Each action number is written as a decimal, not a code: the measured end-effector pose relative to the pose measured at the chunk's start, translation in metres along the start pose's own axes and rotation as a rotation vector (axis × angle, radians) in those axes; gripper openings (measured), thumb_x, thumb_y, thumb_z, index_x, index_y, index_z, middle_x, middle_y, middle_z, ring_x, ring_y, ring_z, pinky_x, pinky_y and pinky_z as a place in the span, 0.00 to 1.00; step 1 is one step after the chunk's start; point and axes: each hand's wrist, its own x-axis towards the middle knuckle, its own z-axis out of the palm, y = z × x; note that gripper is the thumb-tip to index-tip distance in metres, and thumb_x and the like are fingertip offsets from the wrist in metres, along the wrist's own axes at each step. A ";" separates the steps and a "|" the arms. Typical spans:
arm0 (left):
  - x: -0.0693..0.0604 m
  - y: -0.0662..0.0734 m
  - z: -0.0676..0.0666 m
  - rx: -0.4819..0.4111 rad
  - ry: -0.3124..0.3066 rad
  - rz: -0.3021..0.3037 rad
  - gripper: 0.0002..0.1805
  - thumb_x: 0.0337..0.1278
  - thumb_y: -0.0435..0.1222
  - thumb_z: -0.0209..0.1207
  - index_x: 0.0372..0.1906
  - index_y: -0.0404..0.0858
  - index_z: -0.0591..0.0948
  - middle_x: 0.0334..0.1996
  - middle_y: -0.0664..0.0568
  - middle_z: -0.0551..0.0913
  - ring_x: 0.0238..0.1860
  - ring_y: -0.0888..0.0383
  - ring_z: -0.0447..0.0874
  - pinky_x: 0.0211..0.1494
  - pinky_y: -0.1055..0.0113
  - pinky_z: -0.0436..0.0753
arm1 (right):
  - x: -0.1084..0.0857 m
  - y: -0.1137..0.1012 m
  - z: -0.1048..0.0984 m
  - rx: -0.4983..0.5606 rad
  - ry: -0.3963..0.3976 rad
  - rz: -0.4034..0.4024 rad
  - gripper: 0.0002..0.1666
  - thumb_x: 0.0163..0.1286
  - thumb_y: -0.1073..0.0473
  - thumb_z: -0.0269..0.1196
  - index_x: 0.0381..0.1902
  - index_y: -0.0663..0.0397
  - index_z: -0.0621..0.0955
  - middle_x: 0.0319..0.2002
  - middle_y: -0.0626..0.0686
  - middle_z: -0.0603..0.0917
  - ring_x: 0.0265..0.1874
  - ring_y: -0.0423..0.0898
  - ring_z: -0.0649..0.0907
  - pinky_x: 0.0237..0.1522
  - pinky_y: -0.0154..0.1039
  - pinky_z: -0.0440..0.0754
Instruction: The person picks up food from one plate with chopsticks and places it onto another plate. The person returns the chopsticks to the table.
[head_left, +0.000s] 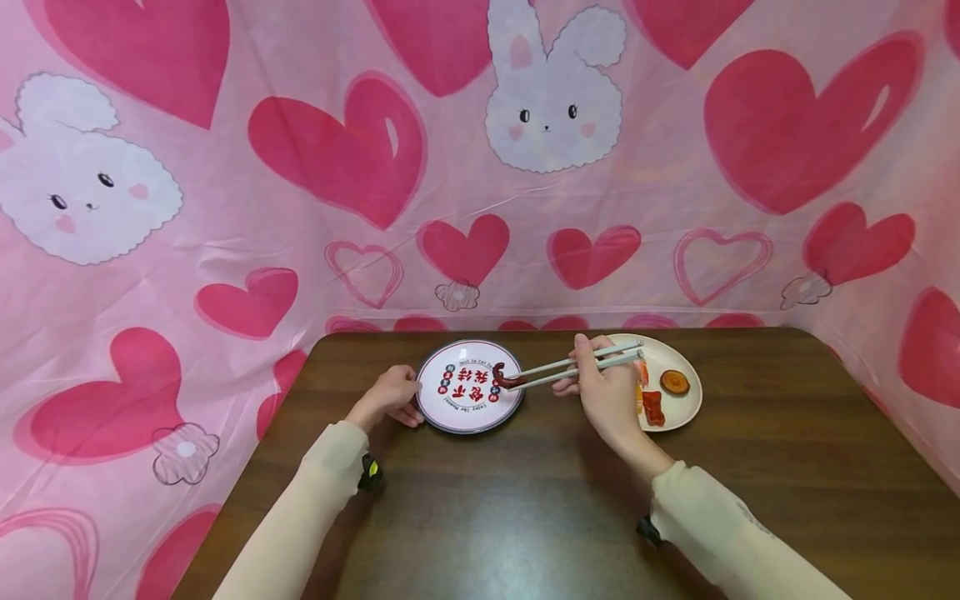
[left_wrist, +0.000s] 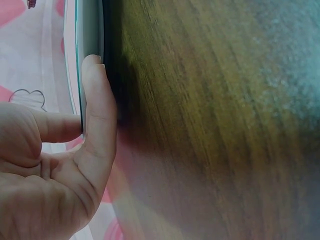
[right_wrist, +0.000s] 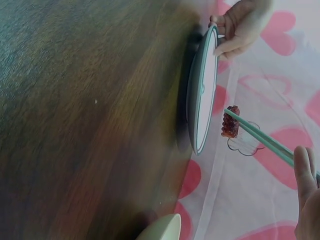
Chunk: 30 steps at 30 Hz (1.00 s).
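White plate (head_left: pixel 468 419) pinched by left hand (head_left: pixel 393 393); right hand (head_left: pixel 609 404), partly hiding cream plate (head_left: pixel 681 410), grips chopsticks (right_wrist: pixel 267 141) holding dark-red piece (right_wrist: pixel 230 126).

The right hand (head_left: pixel 606 396) hid part of the cream plate (head_left: pixel 681 407). Lettering (head_left: pixel 445 378) inside blue dots (head_left: pixel 450 368) on the white plate (head_left: pixel 468 422) was too small to read. The head view cropped both sleeves (head_left: pixel 296 508).
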 end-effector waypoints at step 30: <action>-0.001 0.002 0.000 0.001 -0.002 -0.018 0.06 0.81 0.31 0.51 0.49 0.30 0.71 0.31 0.34 0.80 0.21 0.51 0.87 0.27 0.58 0.91 | -0.003 0.014 0.031 -0.007 -0.064 0.057 0.25 0.82 0.49 0.60 0.38 0.71 0.77 0.26 0.71 0.84 0.17 0.61 0.87 0.23 0.48 0.90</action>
